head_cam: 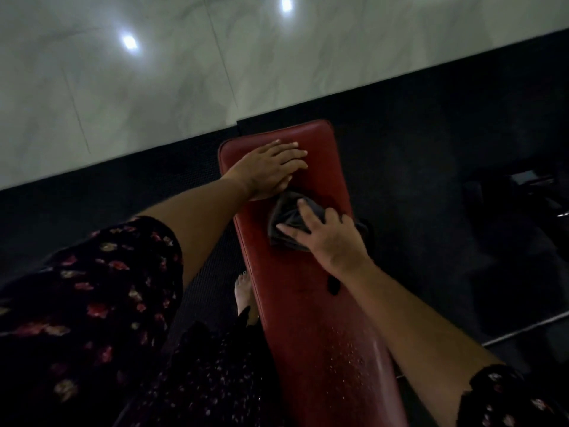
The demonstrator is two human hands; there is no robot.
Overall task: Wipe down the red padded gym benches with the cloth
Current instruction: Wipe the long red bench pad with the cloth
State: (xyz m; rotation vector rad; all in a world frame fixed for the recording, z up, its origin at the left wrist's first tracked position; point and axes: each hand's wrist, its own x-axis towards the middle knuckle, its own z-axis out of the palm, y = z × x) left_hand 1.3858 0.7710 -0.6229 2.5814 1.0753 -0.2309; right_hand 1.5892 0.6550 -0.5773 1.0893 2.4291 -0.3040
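Two bare hands work on one red padded bench [311, 303], seen from the head camera in dim light. Farthest left, a dark sleeve with a red and pale flower print [92, 291] covers the upper left arm, and the bare forearm reaches from it toward the far end of the pad. The left hand [271, 169] lies palm down near that far end, fingers straight and close together, pressing flat on the red surface and holding nothing. Below the arm, a bare foot [244, 295] stands on the dark rubber floor mat [415, 167], just beside the left edge of the bench, partly hidden by a dark speckled garment. Just right of the left hand, and touching its heel, sits the dark crumpled cloth [286, 215] on the middle of the pad. The right hand [329, 238] rests on top of the cloth, its fingers spread and slightly curled into the folds, gripping it against the bench. A small dark tear or mark [333, 285] shows on the pad just below the right wrist, and fine droplets [348, 355] glint on the near part of the pad. Beyond the mat, pale glossy floor tiles [154, 72] reflect two ceiling lights. At the far right, dark equipment stands in shadow, too dim to identify
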